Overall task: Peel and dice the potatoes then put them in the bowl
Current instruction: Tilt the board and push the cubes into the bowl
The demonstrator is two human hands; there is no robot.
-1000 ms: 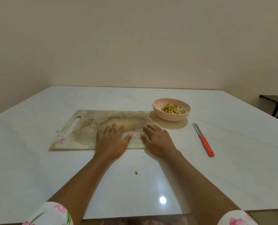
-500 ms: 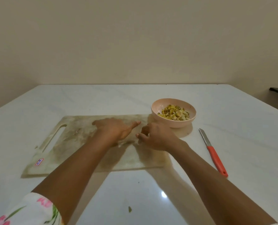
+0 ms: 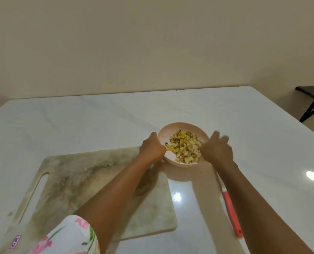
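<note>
Head cam: stained cutting board nearest, at 8 o'clock of bowl. Red-handled knife at 5 o'clock, blade behind R forearm. L hand at rim, 9 o'clock, fingers curled, grip unclear. R hand at 3 o'clock, blurred, fingers can't tell. Bowl holds diced potato; white table beneath.

Pink bowl of diced potato

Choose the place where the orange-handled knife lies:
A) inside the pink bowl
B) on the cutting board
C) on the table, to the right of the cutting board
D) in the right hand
C: the knife lies flat on the table, to the right of the cutting board and apart from it.
</note>
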